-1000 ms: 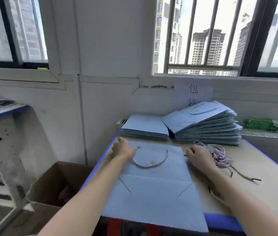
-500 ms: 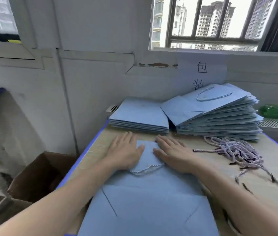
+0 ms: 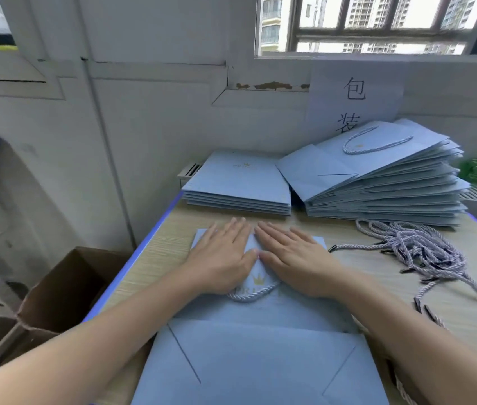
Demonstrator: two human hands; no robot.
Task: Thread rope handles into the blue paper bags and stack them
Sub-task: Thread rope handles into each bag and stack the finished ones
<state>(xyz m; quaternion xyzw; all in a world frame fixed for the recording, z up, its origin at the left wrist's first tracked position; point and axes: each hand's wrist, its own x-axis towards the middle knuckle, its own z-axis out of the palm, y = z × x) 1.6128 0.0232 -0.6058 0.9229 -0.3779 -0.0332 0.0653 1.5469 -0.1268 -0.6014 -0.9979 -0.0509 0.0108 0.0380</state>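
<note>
A flat pale-blue paper bag with a gold crown print (image 3: 260,346) lies on the light wood-grain table with a blue edge (image 3: 149,258), its mouth end away from the person. Both hands lie on that far end, side by side with thumbs nearly touching: the left hand (image 3: 222,258) and the right hand (image 3: 292,261) are spread flat, fingers straight, gripping nothing. They seem to be pressing the top of the bag down, probably to flatten it so it will stack neatly. A loop of twisted pale rope handle (image 3: 253,295) peeks out from under the palms, so this side looks threaded (whether the other side has its handle cannot be told from here).

Beyond the hands sit two piles. The low neat stack of plain blue bags (image 3: 240,185) on the left shows no handles and is likely the supply. The taller fanned stack of blue bags with a rope handle on top (image 3: 383,182) on the right is likely the finished pile, just within reach for the pressed bag. The loose tangle of lilac-white ropes with dark tips (image 3: 415,249) lies near the right hand, handy for picking.
</note>
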